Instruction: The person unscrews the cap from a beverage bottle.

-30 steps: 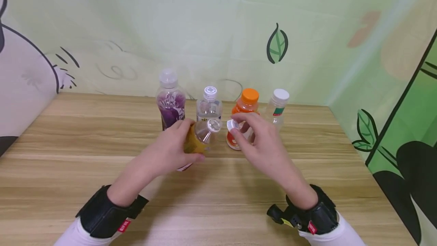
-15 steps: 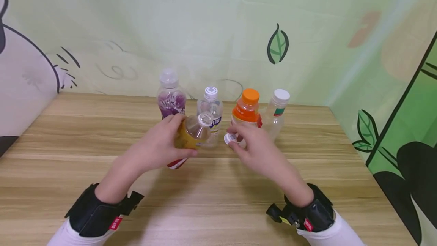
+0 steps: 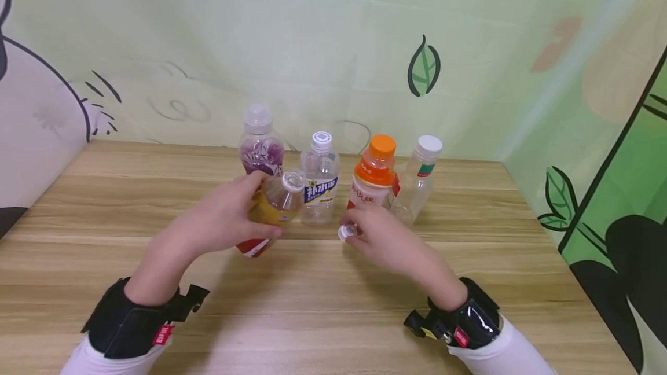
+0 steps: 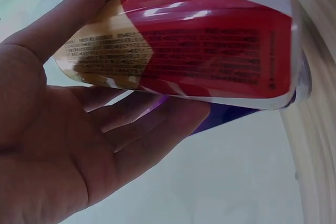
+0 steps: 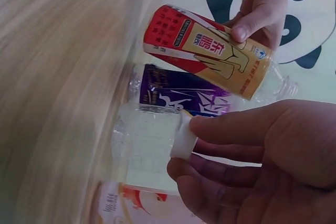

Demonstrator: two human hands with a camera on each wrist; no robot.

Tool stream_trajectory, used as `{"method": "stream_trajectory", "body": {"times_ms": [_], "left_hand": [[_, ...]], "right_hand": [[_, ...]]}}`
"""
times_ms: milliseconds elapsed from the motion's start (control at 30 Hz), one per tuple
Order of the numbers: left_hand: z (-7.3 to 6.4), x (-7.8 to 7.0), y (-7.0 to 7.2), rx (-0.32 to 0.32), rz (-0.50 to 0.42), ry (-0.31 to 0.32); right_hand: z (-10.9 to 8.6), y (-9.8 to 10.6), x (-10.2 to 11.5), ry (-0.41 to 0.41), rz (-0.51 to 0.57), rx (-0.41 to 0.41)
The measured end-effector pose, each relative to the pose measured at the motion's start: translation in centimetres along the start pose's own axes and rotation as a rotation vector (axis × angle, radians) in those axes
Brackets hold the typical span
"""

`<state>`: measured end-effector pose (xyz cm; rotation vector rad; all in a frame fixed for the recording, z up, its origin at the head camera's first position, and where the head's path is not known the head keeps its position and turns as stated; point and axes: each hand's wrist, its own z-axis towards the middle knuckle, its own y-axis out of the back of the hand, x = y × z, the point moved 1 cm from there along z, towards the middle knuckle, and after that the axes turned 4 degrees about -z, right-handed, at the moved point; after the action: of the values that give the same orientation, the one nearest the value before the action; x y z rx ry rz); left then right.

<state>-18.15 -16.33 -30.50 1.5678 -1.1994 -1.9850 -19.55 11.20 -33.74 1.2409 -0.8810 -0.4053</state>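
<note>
My left hand (image 3: 219, 216) grips a clear plastic bottle with a gold and red label (image 3: 278, 204), thumb on one side and fingers on the other. The bottle is held tilted, its uncapped neck leaning right in the head view. In the right wrist view, the bare threaded neck shows at the bottle's upper end. My right hand (image 3: 383, 236) pinches a white bottle cap (image 5: 184, 139) between thumb and fingers, low in front of the orange-capped bottle (image 3: 375, 175). The red lower label (image 4: 210, 51) fills much of the left wrist view.
A row of capped bottles stands behind my hands: a purple-labelled bottle (image 3: 260, 152), a clear bottle with a blue and white label (image 3: 320, 190), the orange-capped one, and a white-capped clear bottle (image 3: 419, 181). A printed cloth (image 3: 333, 57) backs the wooden table (image 3: 333, 317).
My left hand has moved left with the bottle, away from my right hand. My right hand has lowered the cap toward the table, uncovering more of the orange-capped bottle.
</note>
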Motion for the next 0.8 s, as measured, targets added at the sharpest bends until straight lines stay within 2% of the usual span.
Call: {"method": "stream_trajectory", "body": {"times_ms": [133, 367, 600, 800], "left_hand": [[-0.3, 0.2, 0.8, 0.036, -0.024, 0.018], [-1.2, 1.0, 2.5, 0.071, -0.145, 0.028], [-2.1, 2.3, 3.9, 0.112, -0.120, 0.092], [-2.5, 3.5, 4.7, 0.116, -0.126, 0.109]], "right_hand": [[0.0, -0.5, -0.1, 0.016, -0.022, 0.041], [0.1, -1.3, -0.7, 0.035, -0.056, 0.096], [0.3, -2.1, -1.0, 0.020, -0.097, 0.134], [0.3, -2.8, -1.1, 0.010, -0.106, 0.152]]}}
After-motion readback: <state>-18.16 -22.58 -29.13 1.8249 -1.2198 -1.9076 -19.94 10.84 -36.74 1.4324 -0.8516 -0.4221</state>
